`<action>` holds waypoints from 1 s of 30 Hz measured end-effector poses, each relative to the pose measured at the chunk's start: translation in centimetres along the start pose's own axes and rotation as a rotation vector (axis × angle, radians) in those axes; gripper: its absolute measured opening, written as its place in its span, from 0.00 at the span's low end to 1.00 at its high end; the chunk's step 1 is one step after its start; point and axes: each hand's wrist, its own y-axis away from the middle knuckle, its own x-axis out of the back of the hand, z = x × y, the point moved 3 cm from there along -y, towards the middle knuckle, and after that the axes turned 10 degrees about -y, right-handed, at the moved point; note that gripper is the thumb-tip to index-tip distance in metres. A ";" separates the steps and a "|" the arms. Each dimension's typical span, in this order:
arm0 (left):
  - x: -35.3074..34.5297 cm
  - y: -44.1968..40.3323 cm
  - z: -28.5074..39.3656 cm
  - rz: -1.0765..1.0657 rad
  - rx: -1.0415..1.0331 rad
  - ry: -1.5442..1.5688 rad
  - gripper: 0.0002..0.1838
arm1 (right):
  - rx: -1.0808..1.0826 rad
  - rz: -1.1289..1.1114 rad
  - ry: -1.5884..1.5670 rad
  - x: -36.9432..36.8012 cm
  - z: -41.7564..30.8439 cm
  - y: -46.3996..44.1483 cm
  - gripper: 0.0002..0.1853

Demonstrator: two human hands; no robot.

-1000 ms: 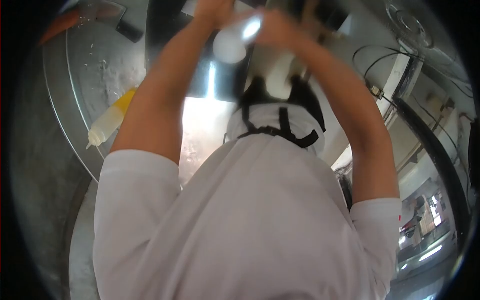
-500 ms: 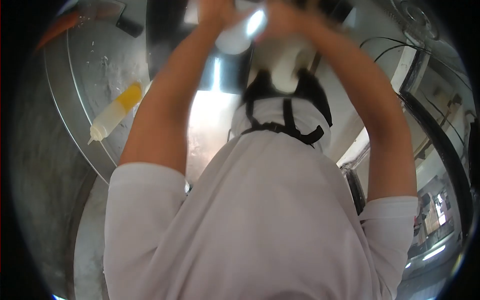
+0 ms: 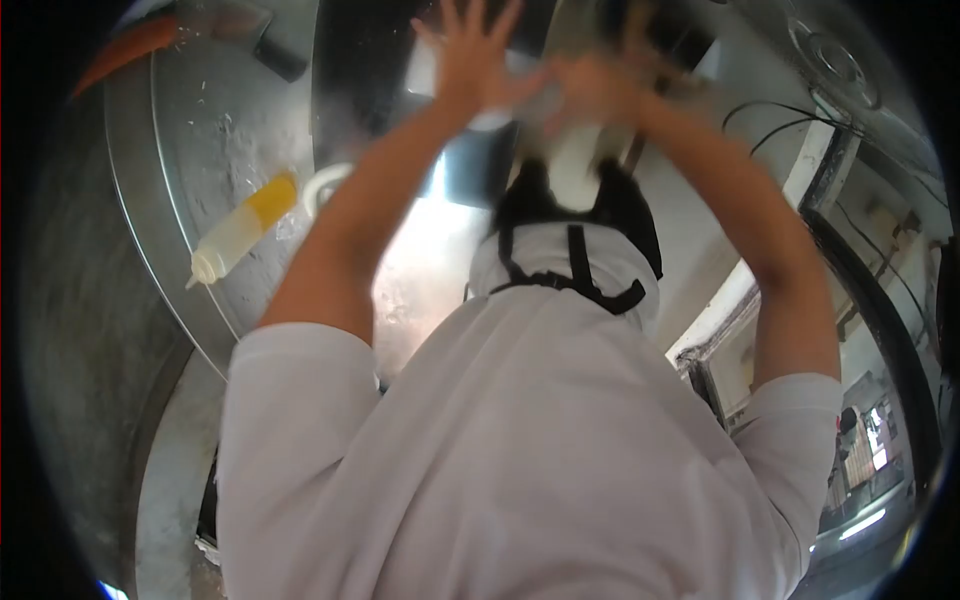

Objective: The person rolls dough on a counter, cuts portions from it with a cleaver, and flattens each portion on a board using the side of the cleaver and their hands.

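Observation:
My left hand [image 3: 472, 62] is at the top middle, its fingers spread wide, with nothing seen in its grip. Close to its right is my right hand [image 3: 598, 90], smeared by motion, so its fingers are not clear. The two hands almost meet at the thumb side. Below my left palm shows a small pale patch [image 3: 490, 121], too blurred to name. A squeeze bottle [image 3: 228, 245] with yellow contents lies on its side left of my left forearm. Beside it, a white ring-shaped piece [image 3: 318, 186] is partly hidden by that forearm.
A metal counter [image 3: 215, 150] with a raised rim runs along the left. On it lies a dark handle-like piece [image 3: 281, 61]. At the top left edge is a blurred orange-brown shape [image 3: 130, 50]. Black cables [image 3: 770, 104] hang at the right, near a dark-edged frame [image 3: 880, 290].
My left hand has come into clearer view with fingers spread. The shiny pale thing between my hands no longer shows as before. The view has shifted slightly.

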 end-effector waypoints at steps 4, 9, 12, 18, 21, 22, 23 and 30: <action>0.7 -2.9 0.0 0.031 0.103 -0.014 0.61 | 0.147 0.171 0.243 3.7 -0.1 -0.5 0.45; 0.2 -3.4 -1.5 0.245 0.147 0.035 0.58 | 0.099 -0.123 -0.194 3.6 1.8 -3.6 0.43; -1.5 -0.9 0.8 0.227 0.013 -0.035 0.58 | 0.110 -0.019 0.062 1.4 0.9 -0.2 0.43; 0.1 -5.7 -0.5 0.237 0.151 -0.024 0.60 | 0.214 0.149 0.241 8.1 0.1 -1.9 0.42; -0.6 -3.6 -0.8 0.208 0.019 0.012 0.59 | 0.112 0.143 0.201 3.4 1.4 -1.7 0.42; -1.1 -2.5 0.1 0.094 0.022 -0.089 0.61 | 0.171 0.101 0.010 2.7 0.8 0.1 0.41; -1.4 -2.2 0.7 0.159 0.000 -0.085 0.62 | 0.173 0.093 0.005 2.8 0.2 0.3 0.41; -0.3 -4.7 -2.3 0.272 -0.075 -0.047 0.61 | 0.193 0.218 0.235 2.5 0.9 -1.5 0.42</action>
